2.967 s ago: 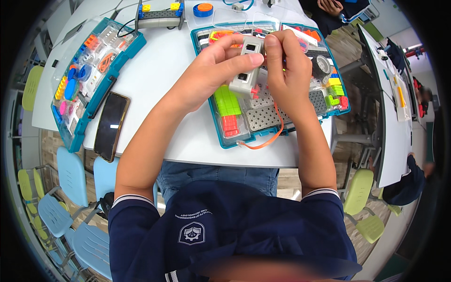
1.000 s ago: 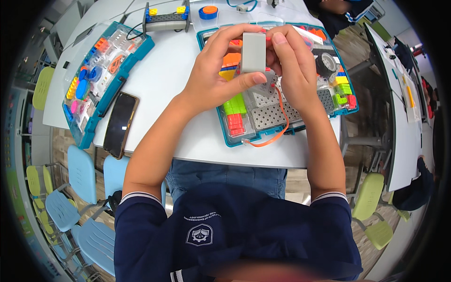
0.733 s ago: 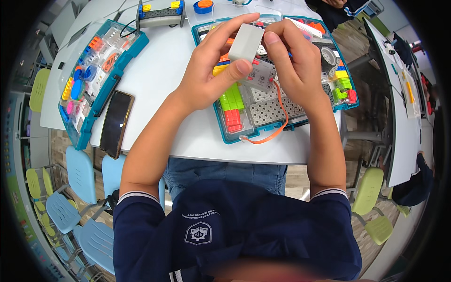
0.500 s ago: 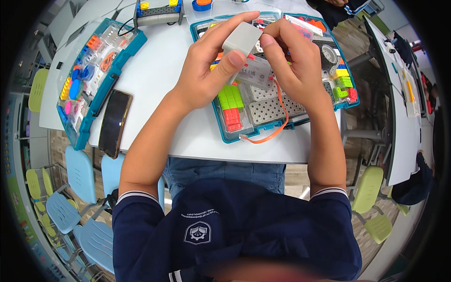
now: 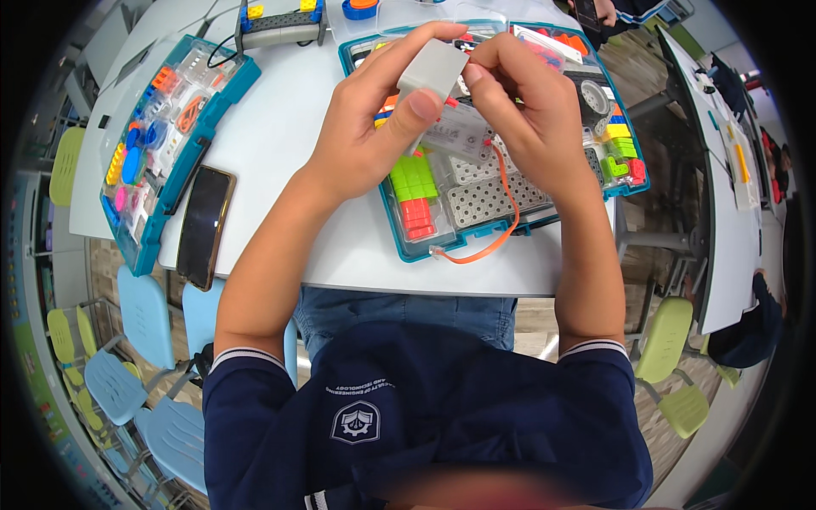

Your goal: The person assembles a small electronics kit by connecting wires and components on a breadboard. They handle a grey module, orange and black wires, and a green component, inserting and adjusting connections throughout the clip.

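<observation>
A light grey box-shaped electronic module (image 5: 433,68) with a printed label is gripped in my left hand (image 5: 353,140), thumb on the near face and fingers along its far side. My right hand (image 5: 540,123) is bent inward, its thumb and forefinger pinched together at the module's right edge. What lies between those fingertips is too small or hidden to tell. An orange flat cable (image 5: 512,200) hangs below the right hand, its clear plug near the front rim of the open teal parts case (image 5: 416,252). Beneath the hands lie green blocks (image 5: 412,177), red blocks (image 5: 416,219) and a grey perforated plate (image 5: 493,202).
Left on the white table (image 5: 280,127) stands another teal case (image 5: 144,255) of small parts, with a black phone (image 5: 206,228) beside it. A grey built frame (image 5: 280,34) is at the back. Blue chairs (image 5: 146,314) stand lower left; another person's hand (image 5: 605,12) shows at upper right.
Both hands and the module have shifted very slightly left along with the whole view. The grips look the same. The other person's hand at upper right now shows a dark device.
</observation>
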The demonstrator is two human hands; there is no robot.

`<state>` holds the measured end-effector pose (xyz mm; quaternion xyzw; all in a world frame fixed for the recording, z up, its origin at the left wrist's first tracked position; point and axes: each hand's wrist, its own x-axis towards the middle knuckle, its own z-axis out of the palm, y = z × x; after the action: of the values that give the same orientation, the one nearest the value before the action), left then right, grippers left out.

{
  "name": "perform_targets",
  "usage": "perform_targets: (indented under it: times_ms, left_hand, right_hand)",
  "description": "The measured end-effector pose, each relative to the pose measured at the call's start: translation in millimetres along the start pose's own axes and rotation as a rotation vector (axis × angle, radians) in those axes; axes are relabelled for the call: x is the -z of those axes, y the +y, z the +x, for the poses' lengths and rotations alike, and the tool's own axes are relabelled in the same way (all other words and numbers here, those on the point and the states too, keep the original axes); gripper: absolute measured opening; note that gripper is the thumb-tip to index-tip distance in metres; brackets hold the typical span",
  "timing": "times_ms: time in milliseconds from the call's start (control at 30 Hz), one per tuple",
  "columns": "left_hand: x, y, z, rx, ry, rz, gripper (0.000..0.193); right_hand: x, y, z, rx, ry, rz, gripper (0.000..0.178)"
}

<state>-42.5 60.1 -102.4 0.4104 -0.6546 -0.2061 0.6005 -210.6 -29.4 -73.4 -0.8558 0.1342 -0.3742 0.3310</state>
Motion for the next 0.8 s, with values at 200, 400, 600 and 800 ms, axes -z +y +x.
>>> perform_targets:
  times_ms: [200, 400, 600, 800]
  left_hand:
    - [-2, 2, 0, 0.045, 0.009, -0.064, 0.062]
    - [-1, 5, 0, 0.12, 0.005, -0.13, 0.058]
    - [1, 5, 1, 0.096, -0.007, -0.135, 0.057]
    - [1, 4, 1, 0.079, 0.0, -0.123, 0.058]
  right_hand:
    - [-7, 0, 0, 0.125, 0.132, -0.216, 0.01]
    - [-9, -3, 0, 0.118, 0.149, -0.172, 0.011]
    - [-6, -9, -1, -0.108, 0.093, 0.109, 0.013]
    - [-6, -7, 1, -0.285, 0.031, 0.499, 0.016]
